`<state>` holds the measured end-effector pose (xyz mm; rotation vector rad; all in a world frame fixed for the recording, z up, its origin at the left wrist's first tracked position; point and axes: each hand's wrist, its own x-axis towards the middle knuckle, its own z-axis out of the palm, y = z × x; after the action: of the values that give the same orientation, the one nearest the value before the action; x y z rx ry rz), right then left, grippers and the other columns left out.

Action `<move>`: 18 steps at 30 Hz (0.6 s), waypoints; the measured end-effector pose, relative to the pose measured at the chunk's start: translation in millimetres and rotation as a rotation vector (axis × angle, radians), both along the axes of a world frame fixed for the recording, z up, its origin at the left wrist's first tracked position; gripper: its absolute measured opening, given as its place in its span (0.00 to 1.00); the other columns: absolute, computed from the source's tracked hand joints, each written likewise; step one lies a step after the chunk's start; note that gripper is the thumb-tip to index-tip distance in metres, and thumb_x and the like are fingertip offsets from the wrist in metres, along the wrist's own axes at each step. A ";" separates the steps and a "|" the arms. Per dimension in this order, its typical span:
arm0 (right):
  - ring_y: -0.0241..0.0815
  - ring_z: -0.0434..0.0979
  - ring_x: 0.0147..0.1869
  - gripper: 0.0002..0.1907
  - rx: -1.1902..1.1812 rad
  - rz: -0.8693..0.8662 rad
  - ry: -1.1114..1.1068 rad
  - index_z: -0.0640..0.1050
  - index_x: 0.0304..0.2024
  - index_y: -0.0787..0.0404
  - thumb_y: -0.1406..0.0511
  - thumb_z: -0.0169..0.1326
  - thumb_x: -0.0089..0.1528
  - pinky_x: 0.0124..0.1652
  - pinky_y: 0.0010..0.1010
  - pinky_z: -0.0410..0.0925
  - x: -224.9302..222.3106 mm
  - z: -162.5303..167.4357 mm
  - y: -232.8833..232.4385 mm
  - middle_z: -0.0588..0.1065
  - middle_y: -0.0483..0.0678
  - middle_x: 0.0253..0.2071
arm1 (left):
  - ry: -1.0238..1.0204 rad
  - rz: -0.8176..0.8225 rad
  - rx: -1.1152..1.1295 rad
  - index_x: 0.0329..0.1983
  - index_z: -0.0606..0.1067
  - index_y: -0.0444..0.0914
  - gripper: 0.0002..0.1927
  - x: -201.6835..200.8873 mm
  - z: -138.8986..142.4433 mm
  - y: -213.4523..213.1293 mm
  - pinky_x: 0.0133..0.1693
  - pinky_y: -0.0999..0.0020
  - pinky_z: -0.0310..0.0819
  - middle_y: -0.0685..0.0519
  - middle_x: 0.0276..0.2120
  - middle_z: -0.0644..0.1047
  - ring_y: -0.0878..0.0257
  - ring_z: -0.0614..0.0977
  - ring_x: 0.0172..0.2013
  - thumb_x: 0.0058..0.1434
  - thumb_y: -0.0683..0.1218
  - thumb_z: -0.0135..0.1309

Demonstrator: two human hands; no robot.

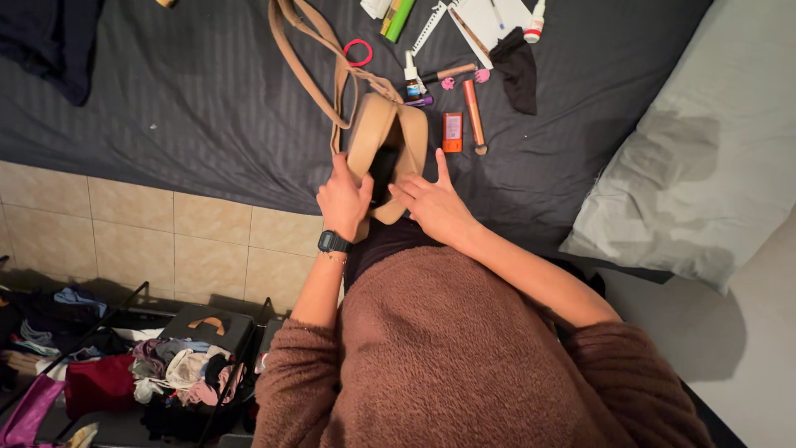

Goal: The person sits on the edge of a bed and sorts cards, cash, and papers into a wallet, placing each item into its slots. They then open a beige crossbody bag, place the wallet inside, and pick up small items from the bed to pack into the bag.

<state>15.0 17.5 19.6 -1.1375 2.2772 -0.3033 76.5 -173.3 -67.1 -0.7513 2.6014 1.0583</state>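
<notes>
Tan leather handbag [373, 133] with a rounded body stands at the near edge of the bed, mouth open toward the person, its dark inside showing between the two hands. Left hand [342, 199], with a black digital wristwatch [332, 241] on the wrist, is wrapped around the bag's left rim, thumb up against the leather. Right hand [433, 203] lies open against the bag's right side, fingers spread and pointing into the opening, gripping nothing that shows. Both arms wear a fuzzy brown sweater [464, 348]. To the near left, beside the beige tiled floor [166, 241], a heap of mixed clothes [174, 373] sits in a dark rack.

Beyond the bag, its long tan strap [311, 50] loops away across the dark grey striped bedsheet [182, 99]. Just right of the bag lie a small orange box [452, 131] and a slim copper-coloured makeup brush [474, 116]. Farther off are a red hair tie ring [358, 52], a black folded cloth [518, 70], a green tube [400, 18] and a small white bottle with a red cap [535, 25]. A pale grey pillow [705, 158] rests at the right
</notes>
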 end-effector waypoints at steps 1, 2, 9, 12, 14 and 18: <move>0.42 0.67 0.69 0.35 -0.008 0.008 0.009 0.73 0.63 0.60 0.67 0.63 0.51 0.68 0.74 0.32 -0.4 0.4 -1.7 0.73 0.47 0.58 | -0.011 0.014 -0.004 0.62 0.65 0.40 0.30 -0.8 1.8 1.4 0.39 0.42 0.74 0.39 0.42 0.81 0.35 0.81 0.39 0.60 0.53 0.60; 0.43 0.65 0.71 0.38 -0.016 0.016 0.017 0.72 0.64 0.60 0.67 0.64 0.49 0.68 0.73 0.31 -2.1 0.3 -3.4 0.72 0.48 0.62 | -0.024 0.028 -0.007 0.62 0.65 0.40 0.30 -0.7 4.1 3.4 0.40 0.42 0.74 0.39 0.43 0.81 0.36 0.81 0.39 0.59 0.53 0.60; 0.49 0.68 0.72 0.31 -0.446 -0.240 -0.375 0.73 0.65 0.61 0.66 0.65 0.59 0.73 0.57 0.48 -20.7 7.8 5.2 0.72 0.51 0.65 | 0.132 -0.024 0.028 0.68 0.62 0.38 0.34 1.0 19.7 4.1 0.44 0.44 0.73 0.40 0.50 0.78 0.38 0.79 0.48 0.61 0.50 0.58; 0.48 0.77 0.66 0.23 -0.562 -0.438 -0.328 0.76 0.60 0.61 0.69 0.63 0.62 0.64 0.39 0.69 -34.5 6.4 30.5 0.76 0.52 0.61 | 0.211 -0.031 0.016 0.69 0.61 0.35 0.35 2.9 25.1 4.9 0.48 0.48 0.74 0.39 0.56 0.75 0.40 0.77 0.53 0.61 0.49 0.59; 0.44 0.81 0.57 0.21 -0.510 -0.634 -0.286 0.78 0.57 0.62 0.70 0.63 0.61 0.57 0.35 0.72 -47.7 -4.4 48.7 0.79 0.52 0.55 | 0.225 -0.031 0.021 0.70 0.61 0.34 0.36 5.0 28.8 5.5 0.52 0.49 0.73 0.39 0.59 0.74 0.40 0.76 0.55 0.61 0.49 0.59; 0.43 0.84 0.51 0.19 -0.520 -0.947 -0.176 0.78 0.56 0.65 0.71 0.63 0.62 0.51 0.31 0.75 -90.4 -37.2 84.5 0.80 0.54 0.52 | 0.273 -0.016 0.049 0.70 0.61 0.33 0.33 4.0 34.9 6.9 0.59 0.52 0.68 0.38 0.62 0.71 0.41 0.73 0.60 0.64 0.46 0.57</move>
<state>-75.4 101.9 -17.6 -0.1173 2.4779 -1.3479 80.5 -166.4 -32.2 -0.6112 2.7867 1.2972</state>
